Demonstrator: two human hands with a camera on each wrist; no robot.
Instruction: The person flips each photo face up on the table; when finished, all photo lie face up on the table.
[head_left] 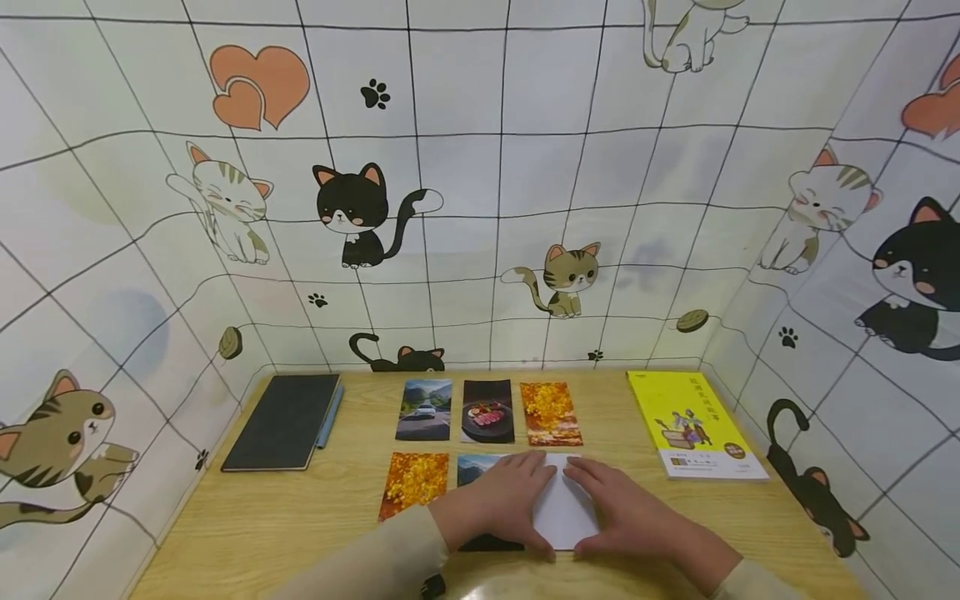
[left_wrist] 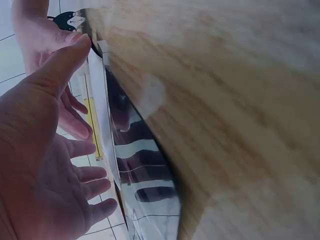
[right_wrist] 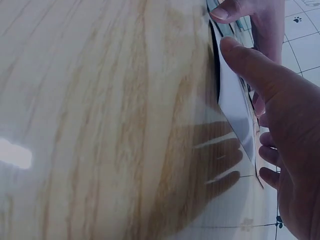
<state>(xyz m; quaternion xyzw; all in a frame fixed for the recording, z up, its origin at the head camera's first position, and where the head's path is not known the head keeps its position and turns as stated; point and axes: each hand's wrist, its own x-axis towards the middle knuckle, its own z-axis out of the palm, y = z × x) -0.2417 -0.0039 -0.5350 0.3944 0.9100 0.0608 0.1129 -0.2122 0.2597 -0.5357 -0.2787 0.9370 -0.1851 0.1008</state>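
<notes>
In the head view, a white card lies on the table between my two hands. My left hand touches its left side with thumb and fingertips, while the palm covers much of a landscape card. At the white card's right side, my right hand rests with fingers spread and thumb at the near edge. Both thumbs sit close together near the bottom edge. The right wrist view shows the white card beside the right thumb. A glossy card lies below the left hand in the left wrist view.
Behind stand a car card, a food card and an autumn-leaf card in a row. Another leaf card lies left. A dark notebook lies far left, a yellow book right. Cat-patterned cloth walls enclose the table.
</notes>
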